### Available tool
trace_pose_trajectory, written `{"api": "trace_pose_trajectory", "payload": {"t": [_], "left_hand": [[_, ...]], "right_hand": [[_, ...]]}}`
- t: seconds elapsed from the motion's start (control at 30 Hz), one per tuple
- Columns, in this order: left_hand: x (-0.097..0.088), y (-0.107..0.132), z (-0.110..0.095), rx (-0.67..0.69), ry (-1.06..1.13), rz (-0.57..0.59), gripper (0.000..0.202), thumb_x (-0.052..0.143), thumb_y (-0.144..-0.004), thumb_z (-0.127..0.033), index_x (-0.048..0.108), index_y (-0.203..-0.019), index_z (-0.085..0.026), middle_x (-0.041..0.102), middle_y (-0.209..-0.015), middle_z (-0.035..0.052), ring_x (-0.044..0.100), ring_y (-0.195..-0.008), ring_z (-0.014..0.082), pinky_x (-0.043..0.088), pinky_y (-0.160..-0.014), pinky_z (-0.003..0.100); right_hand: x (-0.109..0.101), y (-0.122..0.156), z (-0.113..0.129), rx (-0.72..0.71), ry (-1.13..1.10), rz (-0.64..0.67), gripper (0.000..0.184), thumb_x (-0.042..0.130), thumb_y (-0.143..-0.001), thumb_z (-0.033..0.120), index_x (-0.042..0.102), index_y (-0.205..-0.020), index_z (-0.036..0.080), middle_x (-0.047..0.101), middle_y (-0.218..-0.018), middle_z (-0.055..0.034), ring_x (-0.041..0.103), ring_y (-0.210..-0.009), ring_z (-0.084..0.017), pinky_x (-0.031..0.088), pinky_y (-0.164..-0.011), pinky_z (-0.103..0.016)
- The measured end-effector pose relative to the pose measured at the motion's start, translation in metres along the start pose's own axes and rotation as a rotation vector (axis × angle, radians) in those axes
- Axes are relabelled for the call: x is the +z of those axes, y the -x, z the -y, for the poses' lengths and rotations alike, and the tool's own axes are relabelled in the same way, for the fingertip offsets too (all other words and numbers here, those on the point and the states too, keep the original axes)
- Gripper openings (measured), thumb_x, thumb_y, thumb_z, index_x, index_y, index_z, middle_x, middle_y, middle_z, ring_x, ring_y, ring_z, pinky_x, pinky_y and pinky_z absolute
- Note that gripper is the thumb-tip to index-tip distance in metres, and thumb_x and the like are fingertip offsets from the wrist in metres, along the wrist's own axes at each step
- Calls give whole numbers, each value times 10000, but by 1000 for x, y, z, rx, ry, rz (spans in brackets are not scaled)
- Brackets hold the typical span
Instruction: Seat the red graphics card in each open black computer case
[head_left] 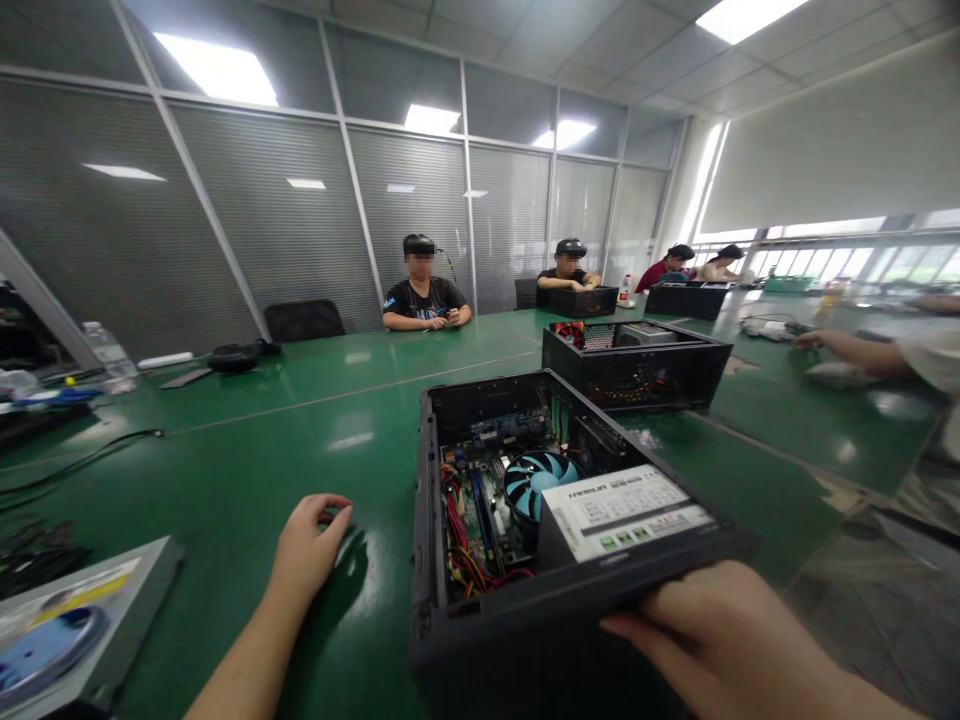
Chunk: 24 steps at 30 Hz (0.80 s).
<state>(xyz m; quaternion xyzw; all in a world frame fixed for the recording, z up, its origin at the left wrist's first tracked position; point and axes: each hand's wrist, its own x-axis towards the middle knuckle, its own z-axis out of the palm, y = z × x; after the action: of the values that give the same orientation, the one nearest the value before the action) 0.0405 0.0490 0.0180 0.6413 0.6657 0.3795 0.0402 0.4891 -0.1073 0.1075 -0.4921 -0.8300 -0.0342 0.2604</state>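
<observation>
Right hand [724, 620] against one PC case [521, 630]; perhaps three cases [637, 378] beyond.

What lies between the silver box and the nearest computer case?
The left hand, forearm and green tabletop lie between silver box and computer case in the head view.

black computer case [517, 640], open side up, on green table [360, 420]
</observation>
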Motion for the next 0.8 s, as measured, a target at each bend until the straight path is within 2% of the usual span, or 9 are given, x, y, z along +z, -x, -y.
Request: {"api": "trace_pose_trajectory", "payload": {"t": [0.1,0.17,0.2,0.27,0.37,0.47,0.6,0.7,0.8], "left_hand": [[1,-1,-2,-25,17,-40,319,542,-771,-472,665,-833,-185,647,-922,72,635,-802,223,519,-767,352],[2,-1,-6,-15,3,-47,293,540,-771,-449,661,-818,-187,636,-921,70,633,-780,216,522,-757,353],[1,-1,-9,11,-8,-41,274,539,-773,-433,657,-813,-189,630,-928,69,629,-770,211,523,-749,352],[-2,2,-14,87,-22,-15,237,537,-785,-399,651,-823,-195,615,-962,67,624,-763,199,523,-733,344],[-9,8,-19,158,-17,19,204,532,-820,-376,643,-864,-210,594,-1019,69,626,-774,186,528,-704,326],[-12,9,-17,163,-22,18,202,540,-834,-389,641,-887,-223,586,-1042,75,631,-794,194,533,-688,327],[-3,1,-15,156,-15,43,190,548,-828,-381,638,-876,-221,589,-1021,72,626,-777,195,534,-697,339],[4,-2,-17,149,-5,85,197,550,-825,-393,637,-867,-220,593,-1019,69,627,-777,192,531,-678,325],[5,-2,-20,142,-1,105,217,545,-823,-409,641,-861,-218,598,-1013,68,628,-777,193,530,-671,319]], "right_hand": [[31,-74,-17,99,33,131,428,527,-923,483,722,-641,227,701,-622,-39,646,-582,-177,426,-587,-278],[59,-139,-32,136,56,119,473,494,-931,537,733,-713,192,725,-722,-83,671,-707,-217,443,-672,-300],[73,-173,-40,168,53,85,447,486,-946,508,739,-810,166,739,-845,-112,676,-822,-234,448,-741,-306],[95,-234,-52,186,-7,129,340,548,-940,408,688,-1095,140,716,-1070,-123,655,-965,-208,444,-824,-274],[105,-291,-68,190,-23,131,457,621,-900,380,587,-1274,120,657,-1224,-131,603,-1089,-188,406,-920,-237],[94,-308,-91,286,42,66,440,550,-939,331,545,-1301,81,602,-1285,-183,517,-1196,-234,328,-1016,-304],[65,-304,-143,504,181,22,426,518,-940,245,522,-1273,-21,546,-1276,-294,451,-1228,-290,278,-1016,-387],[52,-298,-177,610,257,44,433,547,-934,299,568,-1197,-44,584,-1185,-292,477,-1177,-289,287,-963,-373],[50,-293,-192,671,317,60,399,550,-932,310,603,-1153,-17,608,-1149,-272,514,-1140,-285,289,-929,-374]]}}
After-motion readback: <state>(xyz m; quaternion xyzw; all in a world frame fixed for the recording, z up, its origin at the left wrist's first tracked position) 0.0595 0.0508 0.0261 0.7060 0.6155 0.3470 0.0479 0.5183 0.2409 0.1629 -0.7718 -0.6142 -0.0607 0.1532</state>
